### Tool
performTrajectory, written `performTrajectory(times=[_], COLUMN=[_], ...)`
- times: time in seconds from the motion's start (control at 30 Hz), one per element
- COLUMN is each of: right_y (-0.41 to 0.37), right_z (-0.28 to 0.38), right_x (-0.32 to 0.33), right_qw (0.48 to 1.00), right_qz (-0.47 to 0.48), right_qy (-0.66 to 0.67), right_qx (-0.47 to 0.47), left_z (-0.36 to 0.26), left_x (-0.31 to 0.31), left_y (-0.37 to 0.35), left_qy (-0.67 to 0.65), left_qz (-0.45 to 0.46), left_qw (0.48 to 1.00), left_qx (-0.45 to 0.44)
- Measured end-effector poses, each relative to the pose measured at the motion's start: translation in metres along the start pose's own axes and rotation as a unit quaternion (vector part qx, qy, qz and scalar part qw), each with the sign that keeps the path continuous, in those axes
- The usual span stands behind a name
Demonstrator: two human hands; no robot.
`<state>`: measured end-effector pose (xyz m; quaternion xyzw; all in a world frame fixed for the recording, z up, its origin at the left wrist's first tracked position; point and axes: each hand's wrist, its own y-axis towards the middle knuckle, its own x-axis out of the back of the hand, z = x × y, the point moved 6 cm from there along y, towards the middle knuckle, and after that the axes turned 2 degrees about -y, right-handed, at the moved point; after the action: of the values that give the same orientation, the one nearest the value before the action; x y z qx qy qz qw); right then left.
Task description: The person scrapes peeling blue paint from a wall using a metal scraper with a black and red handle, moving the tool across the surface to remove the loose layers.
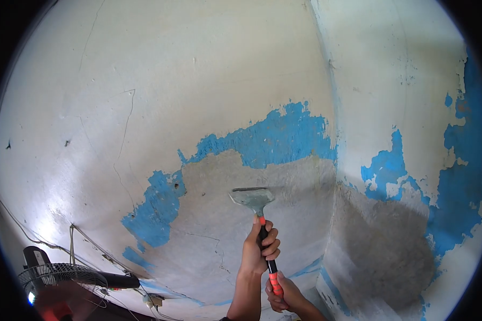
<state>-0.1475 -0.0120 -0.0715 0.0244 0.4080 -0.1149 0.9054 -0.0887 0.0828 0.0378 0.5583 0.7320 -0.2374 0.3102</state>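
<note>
Both of my hands grip a long-handled wall scraper (253, 199) with a wide grey head and a black and red handle. My left hand (256, 250) is wrapped round the upper handle, just below the head. Lower down, the fingers of my right hand (288, 295) close round the red grip. The scraper's straight edge points upward, over a bare grey patch of the wall (209, 214). Above that patch runs a ragged band of blue paint (276, 138), bordered by the cream top coat (160, 64).
A wire-caged fan (59, 275) stands at the lower left, near loose cables (91, 238) and a small electrical box (154, 300). On the right, past the corner, the adjoining wall has another grey patch (383, 251) and more blue areas (458, 203). Thin cracks cross the wall.
</note>
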Motion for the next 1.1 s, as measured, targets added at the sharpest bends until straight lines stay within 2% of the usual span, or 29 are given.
performTrajectory(times=[0.17,0.2,0.27,0.43,0.53,0.57,0.67,0.77,0.87,0.93,0.97,1.07,1.1], right_y=[0.002,0.002,0.000,0.004,0.010,0.011,0.019,0.020,0.007,-0.008,-0.016,-0.025,-0.024], right_z=[0.042,0.049,0.046,0.000,0.012,0.025,0.053,0.033,0.004,-0.011,-0.015,0.008,0.005], right_x=[-0.016,-0.020,-0.014,0.005,-0.002,-0.006,-0.014,-0.005,0.009,0.005,0.000,-0.039,-0.032], right_qw=[0.999,0.998,0.999,0.999,0.998,0.995,0.990,0.986,0.947,0.898,0.869,0.710,0.711], right_qz=[-0.015,-0.016,-0.024,-0.039,-0.047,-0.079,-0.076,-0.111,-0.243,-0.340,-0.387,-0.438,-0.448], right_qy=[-0.028,-0.045,-0.035,0.028,0.023,-0.023,-0.068,-0.069,-0.157,-0.188,-0.201,-0.449,-0.443], right_qx=[0.031,0.036,0.031,0.024,0.047,0.059,0.094,0.103,0.140,0.206,0.234,0.321,0.313], left_z=[-0.024,-0.023,-0.022,0.005,-0.010,-0.016,-0.037,-0.027,0.002,0.018,0.020,0.013,0.011], left_x=[-0.038,-0.037,-0.036,0.001,-0.012,-0.019,-0.043,-0.024,0.012,0.029,0.031,0.019,0.014], left_y=[0.017,0.016,0.018,0.008,0.015,0.020,0.032,0.028,0.018,0.015,0.016,0.020,0.022], left_qy=[-0.033,-0.034,-0.034,-0.080,-0.062,-0.072,-0.045,-0.051,-0.056,-0.058,-0.054,-0.049,-0.046], left_qz=[0.088,0.079,0.066,0.084,0.109,0.133,0.170,0.155,0.123,0.099,0.103,0.134,0.136], left_qw=[0.996,0.996,0.997,0.992,0.990,0.986,0.983,0.985,0.988,0.990,0.989,0.985,0.985], left_qx=[0.004,0.002,-0.004,0.055,0.068,0.068,0.047,0.058,0.071,0.085,0.088,0.097,0.097])
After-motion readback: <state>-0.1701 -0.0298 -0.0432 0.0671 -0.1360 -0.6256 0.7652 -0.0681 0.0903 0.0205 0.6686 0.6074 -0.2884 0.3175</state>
